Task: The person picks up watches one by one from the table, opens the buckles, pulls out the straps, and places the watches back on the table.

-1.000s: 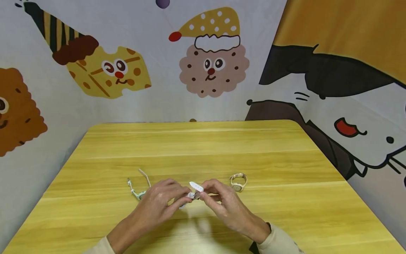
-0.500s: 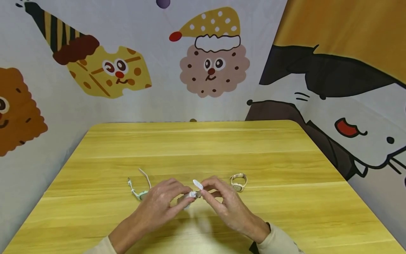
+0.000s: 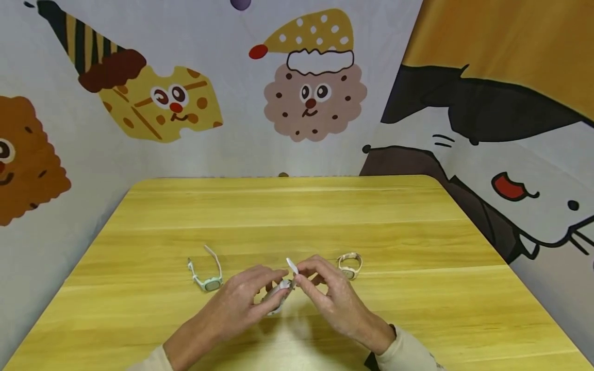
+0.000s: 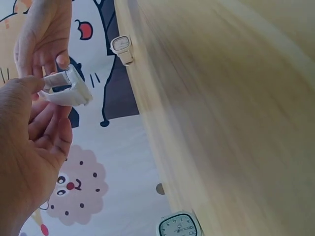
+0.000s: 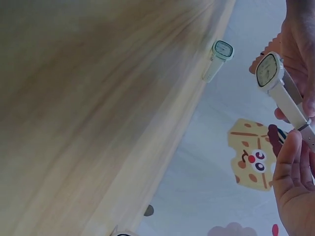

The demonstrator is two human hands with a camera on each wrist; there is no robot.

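Both hands hold a white wristwatch [image 5: 268, 71] above the table, near its front middle. My left hand [image 3: 236, 296] grips it by the case and strap, thumb on the near side. With thumb and fingertips, my right hand [image 3: 329, 299] pinches the strap near its buckle, and the white strap end [image 3: 292, 265] sticks up past the fingers. In the left wrist view the band of the white watch [image 4: 74, 93] bends round in a loop. The right wrist view shows its dial facing outward; the buckle is partly hidden by fingers.
A mint-green watch [image 3: 213, 284] lies with its strap spread, left of my left hand. Beyond my right hand, a cream watch [image 3: 349, 274] stands in a closed loop. The wooden table [image 3: 297, 216] reaches back to a wall cloth [image 3: 246, 154] with cartoon prints.
My left hand has moved slightly right with the watch, uncovering more of the mint-green one. The white strap end has turned more upright. My right hand has barely shifted.
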